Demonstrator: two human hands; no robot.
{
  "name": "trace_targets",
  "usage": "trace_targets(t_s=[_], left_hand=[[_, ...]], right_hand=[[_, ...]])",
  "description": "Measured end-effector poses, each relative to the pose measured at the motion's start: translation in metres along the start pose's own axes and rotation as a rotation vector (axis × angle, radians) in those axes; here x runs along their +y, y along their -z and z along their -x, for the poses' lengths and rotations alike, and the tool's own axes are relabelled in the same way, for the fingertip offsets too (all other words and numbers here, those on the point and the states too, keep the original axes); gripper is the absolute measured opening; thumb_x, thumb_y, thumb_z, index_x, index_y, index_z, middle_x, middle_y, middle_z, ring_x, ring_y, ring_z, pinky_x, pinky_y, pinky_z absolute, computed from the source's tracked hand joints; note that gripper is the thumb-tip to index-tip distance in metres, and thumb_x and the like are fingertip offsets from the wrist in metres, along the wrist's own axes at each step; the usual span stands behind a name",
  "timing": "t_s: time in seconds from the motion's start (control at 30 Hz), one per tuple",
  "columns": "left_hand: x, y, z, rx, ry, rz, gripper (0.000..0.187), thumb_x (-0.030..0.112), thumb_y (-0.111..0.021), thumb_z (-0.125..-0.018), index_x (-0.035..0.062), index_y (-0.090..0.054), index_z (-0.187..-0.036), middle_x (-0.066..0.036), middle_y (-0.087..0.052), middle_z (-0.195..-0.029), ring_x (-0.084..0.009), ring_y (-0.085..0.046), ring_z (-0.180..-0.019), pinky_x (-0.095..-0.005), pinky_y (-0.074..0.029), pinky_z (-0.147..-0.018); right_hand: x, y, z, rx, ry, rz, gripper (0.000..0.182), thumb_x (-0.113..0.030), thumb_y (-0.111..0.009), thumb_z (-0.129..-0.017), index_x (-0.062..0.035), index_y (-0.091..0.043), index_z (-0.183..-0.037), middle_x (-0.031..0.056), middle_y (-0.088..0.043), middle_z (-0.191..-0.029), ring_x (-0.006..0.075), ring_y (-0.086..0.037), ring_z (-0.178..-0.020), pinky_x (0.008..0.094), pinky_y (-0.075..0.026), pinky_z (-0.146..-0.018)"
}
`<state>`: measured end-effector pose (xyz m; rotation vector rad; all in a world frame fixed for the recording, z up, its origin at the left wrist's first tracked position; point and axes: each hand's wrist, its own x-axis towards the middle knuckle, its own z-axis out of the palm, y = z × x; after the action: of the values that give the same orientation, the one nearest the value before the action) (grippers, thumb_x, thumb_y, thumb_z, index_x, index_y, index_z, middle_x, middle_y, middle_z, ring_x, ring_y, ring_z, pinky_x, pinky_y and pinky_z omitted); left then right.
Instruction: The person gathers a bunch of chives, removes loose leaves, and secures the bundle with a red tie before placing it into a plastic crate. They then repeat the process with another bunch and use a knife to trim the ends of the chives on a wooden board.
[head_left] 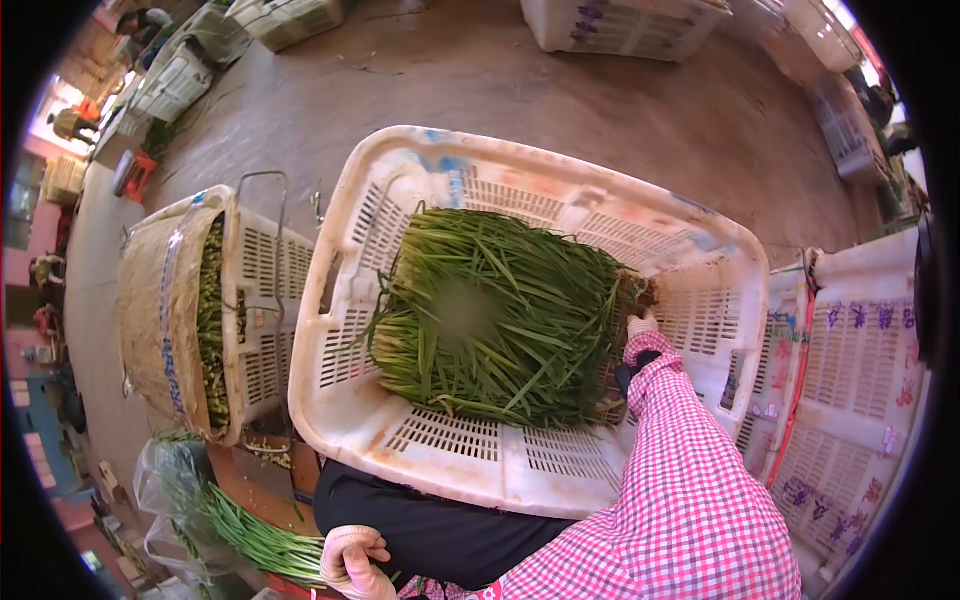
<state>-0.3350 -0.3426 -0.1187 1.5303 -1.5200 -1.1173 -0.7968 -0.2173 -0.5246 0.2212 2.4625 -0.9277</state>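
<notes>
A big white slotted crate (350, 300) stands tilted in front of me. A thick bundle of long green leaves (500, 320) lies inside it, root ends to the right. My right hand (640, 324), gloved, in a pink checked sleeve, rests on the root end of the bundle; its fingers are hidden among the stalks. My left hand (352, 560), in a pale glove, is low at the bottom edge, fingers curled around the end of a bunch of green stalks (262, 543) that runs off to the left.
A crate (262, 300) lined with woven sacking and packed with greens lies on its side to the left. More white crates stand at the right (860, 390) and at the back (620, 25). A clear plastic bag (160, 490) lies at lower left. People work at the far upper left.
</notes>
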Motion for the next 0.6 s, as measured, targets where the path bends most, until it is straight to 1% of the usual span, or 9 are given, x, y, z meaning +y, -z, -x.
trace_targets(t_s=[0.07,0.13,0.17,0.27,0.37,0.47,0.53,0.57,0.6], left_hand=[[-0.004,0.0,0.0,0.004,0.009,0.045,0.026,0.023,-0.053,-0.092,0.0006,-0.059,-0.081,-0.009,-0.061,-0.08,-0.01,-0.049,-0.053,-0.0213,-0.039,-0.051],[-0.009,-0.006,-0.005,0.095,-0.035,0.045,0.04,0.036,-0.057,-0.09,0.0007,-0.056,-0.07,-0.01,-0.058,-0.068,-0.0111,-0.049,-0.048,-0.0208,-0.038,-0.045],[-0.011,-0.003,-0.005,0.074,-0.016,0.068,0.033,0.029,-0.058,-0.089,0.0005,-0.057,-0.073,-0.012,-0.059,-0.073,-0.0105,-0.051,-0.049,-0.0192,-0.039,-0.045],[-0.018,0.001,-0.005,0.064,0.004,0.118,0.028,0.025,-0.061,-0.088,0.0002,-0.059,-0.075,-0.012,-0.06,-0.074,-0.0106,-0.053,-0.051,-0.0198,-0.041,-0.046],[-0.017,0.001,-0.006,0.061,-0.005,0.139,0.027,0.025,-0.062,-0.088,-0.0002,-0.06,-0.076,-0.012,-0.061,-0.074,-0.0108,-0.054,-0.052,-0.0199,-0.041,-0.047],[-0.02,0.003,-0.007,0.061,0.001,0.171,0.027,0.024,-0.062,-0.088,-0.0005,-0.06,-0.076,-0.012,-0.062,-0.074,-0.0107,-0.054,-0.052,-0.0202,-0.042,-0.047],[-0.019,0.006,-0.006,0.062,0.017,0.181,0.026,0.022,-0.062,-0.087,-0.0009,-0.06,-0.076,-0.012,-0.062,-0.075,-0.0108,-0.055,-0.053,-0.0204,-0.043,-0.048],[-0.018,0.006,-0.006,0.056,0.017,0.198,0.024,0.021,-0.062,-0.087,-0.001,-0.061,-0.077,-0.012,-0.062,-0.075,-0.0108,-0.055,-0.053,-0.0205,-0.043,-0.049],[-0.018,0.007,-0.006,0.049,0.017,0.215,0.023,0.02,-0.062,-0.087,-0.001,-0.061,-0.077,-0.012,-0.063,-0.075,-0.0109,-0.056,-0.054,-0.0205,-0.044,-0.049]], right_hand=[[0.028,-0.021,-0.039,-0.045,0.196,0.127,0.05,-0.023,-0.059,-0.082,-0.0045,-0.05,-0.127,0.0186,-0.064,-0.107,0.0298,-0.06,-0.099,0.0372,-0.044,-0.088],[-0.042,-0.005,0.016,-0.073,0.165,0.189,0.051,-0.023,-0.061,-0.08,-0.0027,-0.049,-0.126,0.0192,-0.063,-0.111,0.033,-0.058,-0.104,0.0393,-0.043,-0.091],[-0.043,-0.01,0.013,-0.173,0.188,0.046,0.053,-0.026,-0.062,-0.081,-0.0006,-0.049,-0.125,0.0193,-0.06,-0.115,0.035,-0.058,-0.105,0.0395,-0.043,-0.09],[-0.043,-0.034,-0.003,-0.079,-0.023,0.365,0.062,-0.034,-0.062,-0.081,-0.0035,-0.044,-0.133,0.0211,-0.055,-0.125,0.0346,-0.051,-0.119,0.0403,-0.038,-0.1],[-0.089,-0.026,0.037,-0.224,-0.095,0.564,0.067,-0.037,-0.06,-0.08,-0.0042,-0.042,-0.135,0.0228,-0.051,-0.13,0.0344,-0.046,-0.124,0.0395,-0.035,-0.104],[-0.079,-0.017,0.039,-0.235,-0.075,0.552,0.067,-0.037,-0.058,-0.078,-0.0019,-0.044,-0.133,0.0244,-0.052,-0.128,0.0356,-0.048,-0.122,0.0398,-0.037,-0.102],[-0.068,0.004,0.045,-0.158,-0.038,0.434,0.059,-0.034,-0.055,-0.077,0.0013,-0.051,-0.125,0.0248,-0.058,-0.119,0.0369,-0.052,-0.117,0.0412,-0.04,-0.096],[0.01,-0.003,-0.024,-0.093,0.148,0.235,0.056,-0.033,-0.055,-0.079,0.0022,-0.053,-0.122,0.0251,-0.059,-0.116,0.0378,-0.053,-0.115,0.0402,-0.041,-0.095],[-0.022,0.011,0.016,0.077,-0.091,0.296,0.052,-0.025,-0.058,-0.08,0.0032,-0.051,-0.124,0.0229,-0.059,-0.118,0.035,-0.054,-0.113,0.037,-0.041,-0.094]])
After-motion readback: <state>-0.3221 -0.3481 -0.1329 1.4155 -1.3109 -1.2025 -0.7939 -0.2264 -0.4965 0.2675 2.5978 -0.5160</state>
